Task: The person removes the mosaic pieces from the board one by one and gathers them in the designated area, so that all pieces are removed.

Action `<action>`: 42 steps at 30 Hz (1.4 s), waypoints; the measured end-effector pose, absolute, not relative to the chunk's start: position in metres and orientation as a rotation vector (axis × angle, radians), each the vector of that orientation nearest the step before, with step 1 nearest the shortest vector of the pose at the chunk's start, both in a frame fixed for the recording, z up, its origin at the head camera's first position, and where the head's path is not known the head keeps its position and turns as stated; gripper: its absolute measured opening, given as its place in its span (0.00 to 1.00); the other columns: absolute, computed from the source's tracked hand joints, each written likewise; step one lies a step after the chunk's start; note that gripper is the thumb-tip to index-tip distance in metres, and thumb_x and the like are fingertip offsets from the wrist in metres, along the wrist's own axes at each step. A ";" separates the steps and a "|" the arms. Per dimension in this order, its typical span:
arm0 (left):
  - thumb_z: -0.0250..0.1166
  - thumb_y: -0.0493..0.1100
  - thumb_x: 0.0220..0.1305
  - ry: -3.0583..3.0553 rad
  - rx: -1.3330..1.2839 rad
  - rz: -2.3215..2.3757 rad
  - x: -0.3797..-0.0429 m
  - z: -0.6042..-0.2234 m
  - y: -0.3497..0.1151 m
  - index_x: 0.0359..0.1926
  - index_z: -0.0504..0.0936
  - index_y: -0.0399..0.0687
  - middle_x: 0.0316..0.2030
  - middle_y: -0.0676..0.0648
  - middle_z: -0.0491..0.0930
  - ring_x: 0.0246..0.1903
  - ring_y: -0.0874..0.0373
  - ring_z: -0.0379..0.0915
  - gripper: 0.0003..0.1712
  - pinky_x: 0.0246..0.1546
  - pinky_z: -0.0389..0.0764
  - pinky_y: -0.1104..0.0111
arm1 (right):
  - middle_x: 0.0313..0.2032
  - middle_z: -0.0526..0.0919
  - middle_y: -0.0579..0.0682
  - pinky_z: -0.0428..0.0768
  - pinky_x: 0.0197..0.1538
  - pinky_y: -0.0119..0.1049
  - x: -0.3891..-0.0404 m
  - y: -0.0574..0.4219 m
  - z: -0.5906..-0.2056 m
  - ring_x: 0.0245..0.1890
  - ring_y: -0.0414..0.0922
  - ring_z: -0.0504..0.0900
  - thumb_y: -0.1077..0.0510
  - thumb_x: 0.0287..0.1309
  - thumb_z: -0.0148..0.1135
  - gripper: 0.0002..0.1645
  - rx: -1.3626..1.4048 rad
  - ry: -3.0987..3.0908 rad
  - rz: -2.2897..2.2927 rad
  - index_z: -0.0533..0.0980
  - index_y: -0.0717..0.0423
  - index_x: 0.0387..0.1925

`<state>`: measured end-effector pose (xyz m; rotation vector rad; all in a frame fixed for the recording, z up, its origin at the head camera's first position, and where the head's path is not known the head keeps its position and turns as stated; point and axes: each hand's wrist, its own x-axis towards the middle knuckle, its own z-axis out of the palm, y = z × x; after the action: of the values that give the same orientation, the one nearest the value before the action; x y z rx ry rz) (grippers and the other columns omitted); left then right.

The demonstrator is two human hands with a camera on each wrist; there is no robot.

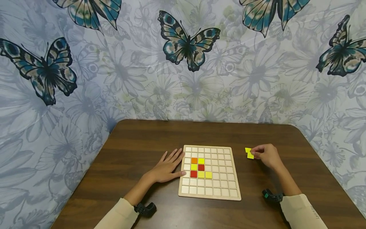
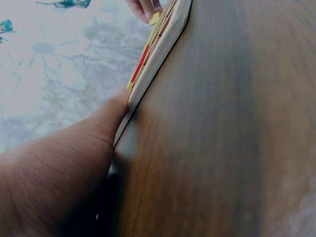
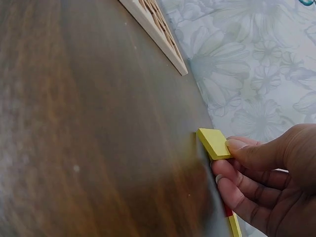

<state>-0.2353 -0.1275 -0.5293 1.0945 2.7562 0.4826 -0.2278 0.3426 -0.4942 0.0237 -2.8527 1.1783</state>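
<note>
My left hand point(image 1: 166, 169) rests with fingers spread at the left edge of a pale wooden grid board point(image 1: 223, 197). Its thumb touches the board's rim. Coloured square tiles sit in the grid: an orange tile point(image 1: 194, 160), several yellow ones such as a yellow tile point(image 1: 208, 175), and two red ones, a red tile point(image 1: 201, 167) and a lower red tile point(image 1: 193, 174). Right of the board, my right hand point(image 1: 267, 155) pinches a yellow square tile point(image 3: 216, 142) between thumb and fingers. Below those fingers, parts of a red tile point(image 3: 228, 211) and another yellow tile point(image 3: 234, 226) show.
Everything lies on a dark brown wooden table point(image 1: 148, 133) with rounded far corners. Behind it hangs a floral wall covering point(image 1: 197, 92) with butterflies. A black band point(image 1: 145, 210) is on the left wrist and another black band point(image 1: 272, 196) on the right.
</note>
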 end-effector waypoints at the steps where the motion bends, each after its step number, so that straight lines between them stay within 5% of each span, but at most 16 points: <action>1: 0.50 0.70 0.73 2.757 1.097 0.488 -0.235 -0.529 -0.128 0.82 0.43 0.47 0.81 0.42 0.38 0.79 0.43 0.33 0.51 0.72 0.35 0.37 | 0.29 0.88 0.55 0.82 0.30 0.32 -0.228 0.343 -0.495 0.28 0.47 0.85 0.65 0.64 0.68 0.08 0.026 -2.854 1.170 0.86 0.69 0.38; 42: 0.47 0.73 0.73 2.747 1.072 0.449 -0.236 -0.527 -0.127 0.82 0.40 0.50 0.81 0.44 0.36 0.80 0.46 0.31 0.52 0.73 0.34 0.38 | 0.31 0.89 0.55 0.79 0.31 0.30 -0.225 0.341 -0.484 0.31 0.48 0.86 0.64 0.64 0.68 0.07 0.062 -2.836 1.054 0.87 0.66 0.38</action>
<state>-0.2356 -0.1275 -0.5275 1.0717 2.7469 0.4489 -0.2248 0.3409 -0.4837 0.0617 -2.8365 1.0539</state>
